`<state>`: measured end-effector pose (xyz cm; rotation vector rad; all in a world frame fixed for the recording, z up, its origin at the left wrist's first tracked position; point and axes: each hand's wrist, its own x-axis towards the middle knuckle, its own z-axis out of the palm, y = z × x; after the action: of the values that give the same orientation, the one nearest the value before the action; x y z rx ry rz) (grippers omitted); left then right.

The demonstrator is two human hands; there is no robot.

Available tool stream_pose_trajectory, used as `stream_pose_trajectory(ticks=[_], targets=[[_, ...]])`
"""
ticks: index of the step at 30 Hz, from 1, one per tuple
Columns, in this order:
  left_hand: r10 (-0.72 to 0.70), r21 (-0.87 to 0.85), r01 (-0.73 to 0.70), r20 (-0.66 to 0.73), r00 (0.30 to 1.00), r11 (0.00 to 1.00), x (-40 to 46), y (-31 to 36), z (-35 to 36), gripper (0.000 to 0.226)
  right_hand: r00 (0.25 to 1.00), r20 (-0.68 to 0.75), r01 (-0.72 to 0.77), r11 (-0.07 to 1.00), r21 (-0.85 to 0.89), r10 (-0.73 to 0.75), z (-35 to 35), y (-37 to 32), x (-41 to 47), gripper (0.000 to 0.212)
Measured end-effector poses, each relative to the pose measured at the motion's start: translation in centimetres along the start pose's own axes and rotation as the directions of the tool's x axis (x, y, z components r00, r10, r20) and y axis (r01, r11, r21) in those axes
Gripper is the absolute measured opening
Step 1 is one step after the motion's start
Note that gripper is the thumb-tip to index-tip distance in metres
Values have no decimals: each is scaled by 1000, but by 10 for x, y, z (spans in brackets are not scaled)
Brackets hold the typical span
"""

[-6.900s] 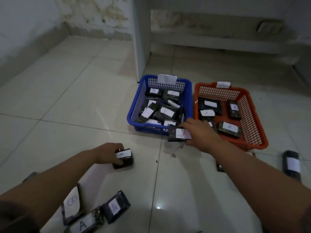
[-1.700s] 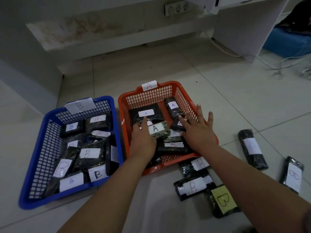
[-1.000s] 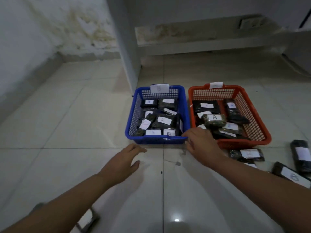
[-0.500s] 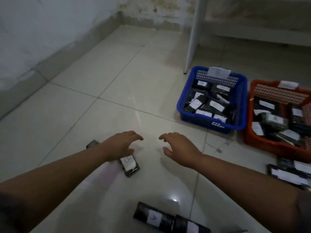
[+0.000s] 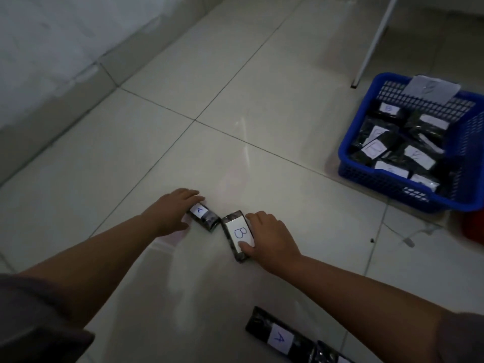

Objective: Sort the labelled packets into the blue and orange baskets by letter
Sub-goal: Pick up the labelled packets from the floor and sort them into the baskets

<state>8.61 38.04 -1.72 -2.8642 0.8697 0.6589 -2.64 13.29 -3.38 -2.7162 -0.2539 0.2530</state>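
Observation:
Two dark packets lie side by side on the floor tiles in the middle of the view. My left hand grips the packet labelled A from its left end. My right hand holds the packet labelled B, thumb pressed on the white label and fingers along its right side. The blue basket stands at the right with several labelled packets inside and a paper tag on its far rim. Only a sliver of the orange basket shows at the right edge.
Another packet labelled A lies near the bottom edge, with one more dark packet beside it, cut off by the frame. A white furniture leg stands behind the blue basket. A wall with a skirting runs along the left.
The view has swung left and down. Both hands, open above the floor half a second ago, have come down and closed on the A and B packets.

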Motion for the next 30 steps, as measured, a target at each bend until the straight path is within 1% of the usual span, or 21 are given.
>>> stream_pose_trajectory(ticks=[1,3,5,6,8,10,12,14,17,19,21,24,26,30], targets=[[19,0,-19,-11,1000,1000,2,2,5,76,1000,-17,-10,1000,-20,9,6,-2,1,55],[41,12,-41,-54,998,999,6,11,11,60,996,-66,-63,997,-45,60,13,-8,4,63],[48,51,-44,-78,996,998,7,20,13,44,989,-86,-125,991,-56,120,17,-15,8,79],[47,70,-41,-87,995,997,7,22,13,40,986,-96,-147,987,-69,140,18,-17,9,86],[-13,53,19,-115,993,998,6,22,9,37,982,-102,-168,981,-93,159,22,-17,11,96],[-129,-47,122,-193,973,991,4,16,4,36,982,-81,-177,976,-128,168,27,-15,13,104],[-204,-134,174,-256,945,976,0,9,-1,38,982,-55,-186,971,-153,180,32,-14,14,110],[-219,-152,182,-276,936,971,-4,6,-5,40,987,-25,-163,975,-150,161,33,-15,14,109],[-215,-161,172,-308,927,972,-6,10,-11,44,994,39,-96,994,-59,98,29,-8,15,100],[-213,-200,151,-340,916,968,-3,18,-17,46,991,47,-127,992,15,126,16,3,14,96],[-204,-240,120,-366,908,963,1,30,-24,46,987,13,-159,983,91,159,-5,21,12,89],[-139,-290,23,-389,911,957,15,54,-35,46,974,-82,-197,971,139,209,-40,60,-1,78],[-69,-317,-69,-403,912,946,30,75,-44,47,952,-185,-216,963,162,244,-67,87,-17,76],[40,-297,-204,-478,878,933,64,129,-73,53,867,-420,-219,962,162,268,-116,134,-55,76]])
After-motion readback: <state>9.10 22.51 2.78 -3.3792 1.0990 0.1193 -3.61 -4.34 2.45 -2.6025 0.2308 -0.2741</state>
